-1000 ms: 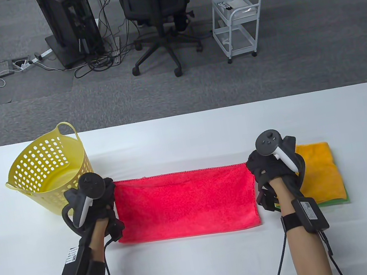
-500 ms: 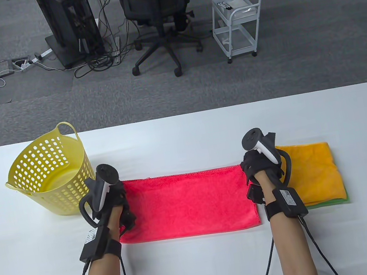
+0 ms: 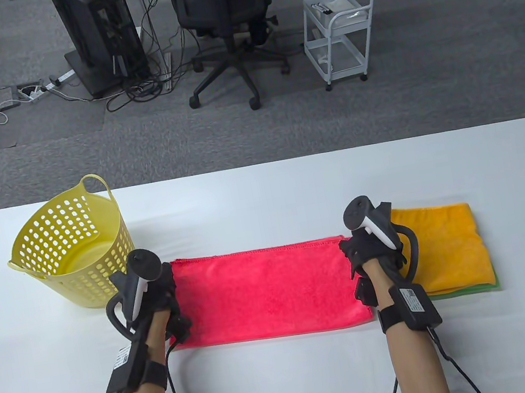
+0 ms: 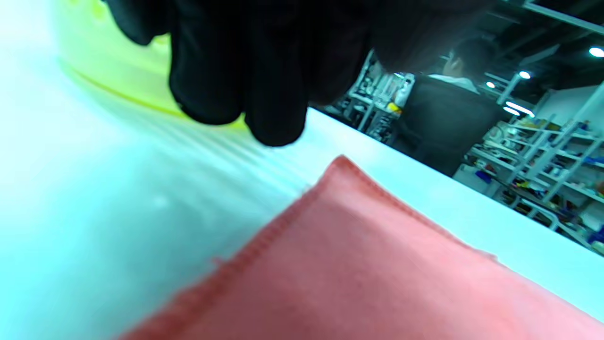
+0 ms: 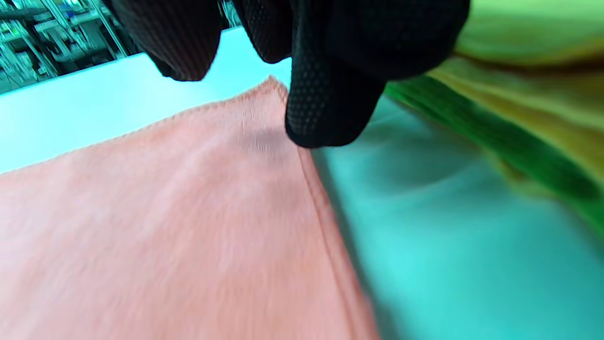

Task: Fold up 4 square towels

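My left hand above the red towel's corner

My gloved fingers point(image 4: 273, 94) hang loosely curled from the top edge, holding nothing — the red towel point(image 4: 358, 264) lies flat on the white table point(image 4: 94, 212) just below them. Behind my fingers sits the yellow basket point(image 4: 118, 75) — blurred; past the table's far edge, a dark chair back point(image 4: 448, 123) and shelving.

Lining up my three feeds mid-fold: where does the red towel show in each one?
Table view: red towel lies centre, between both hands.
Left wrist view: its corner fills the lower right, below the gloved fingers.
Right wrist view: it fills the lower left.
Shared landmark: the white table.
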